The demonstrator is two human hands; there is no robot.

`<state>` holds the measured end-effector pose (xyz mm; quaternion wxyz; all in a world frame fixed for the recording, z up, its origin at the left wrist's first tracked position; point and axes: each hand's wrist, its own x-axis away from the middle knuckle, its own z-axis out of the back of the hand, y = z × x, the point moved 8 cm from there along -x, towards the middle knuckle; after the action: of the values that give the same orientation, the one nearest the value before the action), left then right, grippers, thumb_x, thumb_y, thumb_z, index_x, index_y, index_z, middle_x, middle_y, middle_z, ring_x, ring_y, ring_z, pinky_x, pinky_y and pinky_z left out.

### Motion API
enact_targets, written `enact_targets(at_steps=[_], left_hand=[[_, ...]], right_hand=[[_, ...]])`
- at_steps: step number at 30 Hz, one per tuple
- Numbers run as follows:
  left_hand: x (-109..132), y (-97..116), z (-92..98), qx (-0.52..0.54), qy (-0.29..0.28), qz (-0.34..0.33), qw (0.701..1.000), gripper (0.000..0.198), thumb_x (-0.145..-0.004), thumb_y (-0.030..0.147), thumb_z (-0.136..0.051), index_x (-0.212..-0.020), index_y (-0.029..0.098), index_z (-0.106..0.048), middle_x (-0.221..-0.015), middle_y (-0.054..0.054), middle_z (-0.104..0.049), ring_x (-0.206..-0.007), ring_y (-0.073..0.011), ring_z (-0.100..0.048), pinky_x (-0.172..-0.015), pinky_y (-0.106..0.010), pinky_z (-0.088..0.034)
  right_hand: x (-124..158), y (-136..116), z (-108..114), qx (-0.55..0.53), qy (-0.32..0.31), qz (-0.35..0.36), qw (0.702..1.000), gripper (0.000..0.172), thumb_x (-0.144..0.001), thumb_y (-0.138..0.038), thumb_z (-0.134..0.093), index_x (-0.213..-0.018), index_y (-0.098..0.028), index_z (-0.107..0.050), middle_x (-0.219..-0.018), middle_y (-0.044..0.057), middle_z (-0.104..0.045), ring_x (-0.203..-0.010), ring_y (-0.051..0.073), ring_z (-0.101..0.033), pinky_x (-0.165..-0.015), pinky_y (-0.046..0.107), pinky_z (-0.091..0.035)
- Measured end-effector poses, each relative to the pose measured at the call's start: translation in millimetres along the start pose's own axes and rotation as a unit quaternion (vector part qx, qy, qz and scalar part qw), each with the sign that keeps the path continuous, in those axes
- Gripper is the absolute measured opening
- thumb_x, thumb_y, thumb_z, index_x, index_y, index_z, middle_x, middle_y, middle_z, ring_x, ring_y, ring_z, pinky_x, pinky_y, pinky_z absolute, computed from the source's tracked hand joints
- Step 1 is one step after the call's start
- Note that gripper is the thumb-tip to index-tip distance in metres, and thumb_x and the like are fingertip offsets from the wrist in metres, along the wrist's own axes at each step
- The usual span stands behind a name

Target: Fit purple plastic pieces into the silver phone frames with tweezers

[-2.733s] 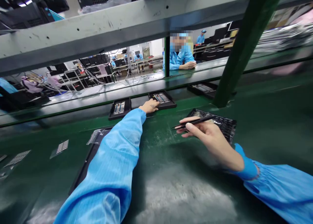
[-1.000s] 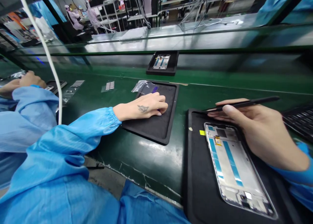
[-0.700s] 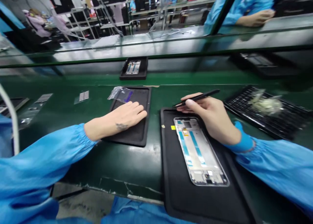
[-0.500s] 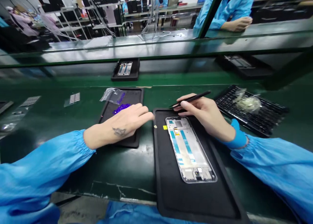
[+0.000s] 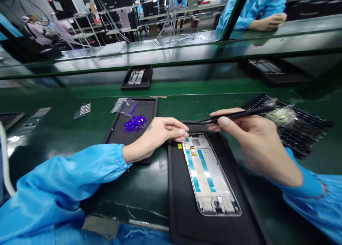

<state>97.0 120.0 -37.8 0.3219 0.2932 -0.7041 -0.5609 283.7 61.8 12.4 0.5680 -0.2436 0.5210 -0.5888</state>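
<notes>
A silver phone frame [image 5: 213,177] with blue strips and a small orange flex piece lies in a black tray [image 5: 184,220]. My left hand [image 5: 167,131] is at the frame's upper left corner, thumb and fingers pinched together. Whatever may be between those fingertips is too small to make out. Black tweezers [image 5: 240,114] are gripped in my right hand [image 5: 253,138], their tips pointing left toward my left fingertips above the tray's far edge. A yellow tab [image 5: 180,146] sits beside the frame, just below my left fingers.
Left of the work, a second black tray [image 5: 117,127] carries a heap of small purple pieces [image 5: 135,124] and a clear bag [image 5: 124,106]. At right lies a black ribbed tray [image 5: 301,134] with a pale bundle [image 5: 281,116]. Behind, a small tray [image 5: 139,84] holds another frame.
My left hand has moved right from over the purple pieces to the phone frame's upper corner, its fingers now pinched. My right hand has shifted right and nearer with the tweezers.
</notes>
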Motion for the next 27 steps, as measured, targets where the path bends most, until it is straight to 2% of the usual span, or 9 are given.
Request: enact_targets(at_steps=[2,4,7,11,16,27], left_hand=[[-3.0,-3.6,1.9,0.020,0.013,0.006,1.000,0.020,-0.079,0.020,-0.080,-0.095,0.010,-0.074,-0.086,-0.008,-0.077,-0.075,-0.0124,-0.072,-0.077,-0.024,-0.056],[-4.8,-5.5,3.3,0.036,0.024,0.005,0.999,0.022,-0.079,0.021,-0.080,-0.097,0.010,-0.075,-0.089,-0.008,-0.077,-0.077,-0.0116,-0.072,-0.079,-0.023,-0.057],[-5.2,-7.6,3.5,0.051,0.034,0.005,0.998,0.022,-0.080,0.020,-0.080,-0.098,0.009,-0.075,-0.092,-0.008,-0.077,-0.077,-0.0099,-0.072,-0.079,-0.021,-0.056],[-3.6,-7.2,0.4,0.048,0.036,0.003,0.998,0.014,-0.081,0.015,-0.077,-0.094,0.009,-0.074,-0.085,-0.006,-0.077,-0.074,-0.0093,-0.072,-0.076,-0.019,-0.057],[-3.0,-7.6,1.2,0.027,0.054,0.003,0.998,0.008,-0.082,0.011,-0.074,-0.090,0.011,-0.074,-0.082,-0.005,-0.078,-0.075,-0.0108,-0.074,-0.075,-0.020,-0.058],[-5.1,-6.2,0.8,-0.062,0.028,-0.057,0.996,0.010,-0.084,0.014,-0.069,-0.092,0.014,-0.075,-0.088,-0.005,-0.079,-0.083,-0.0159,-0.077,-0.078,-0.023,-0.061]], right_hand=[[-0.7,-7.8,-2.5,-0.039,0.009,0.008,0.999,0.027,-0.086,-0.049,-0.074,-0.099,-0.026,-0.077,-0.075,0.001,-0.074,-0.073,0.019,-0.072,-0.071,0.032,-0.058],[-1.1,-12.5,-10.1,-0.052,-0.010,0.014,0.999,0.027,-0.086,-0.048,-0.074,-0.098,-0.025,-0.077,-0.077,0.001,-0.075,-0.073,0.019,-0.072,-0.071,0.032,-0.058],[-0.8,-9.4,-17.0,-0.033,-0.024,0.007,0.999,0.027,-0.087,-0.048,-0.072,-0.097,-0.023,-0.078,-0.083,0.003,-0.077,-0.075,0.021,-0.073,-0.072,0.034,-0.059],[1.1,-7.2,-17.4,0.021,-0.028,0.017,0.999,0.024,-0.089,-0.044,-0.070,-0.095,-0.023,-0.079,-0.087,0.004,-0.078,-0.078,0.022,-0.074,-0.069,0.033,-0.059],[2.1,-14.9,-21.4,0.064,-0.050,0.044,0.996,0.019,-0.090,-0.039,-0.068,-0.090,-0.023,-0.078,-0.084,0.002,-0.077,-0.076,0.021,-0.073,-0.068,0.032,-0.058],[0.0,-10.7,-24.9,0.084,-0.076,0.018,0.993,0.019,-0.091,-0.040,-0.068,-0.091,-0.023,-0.076,-0.078,0.000,-0.075,-0.073,0.020,-0.071,-0.067,0.032,-0.053]])
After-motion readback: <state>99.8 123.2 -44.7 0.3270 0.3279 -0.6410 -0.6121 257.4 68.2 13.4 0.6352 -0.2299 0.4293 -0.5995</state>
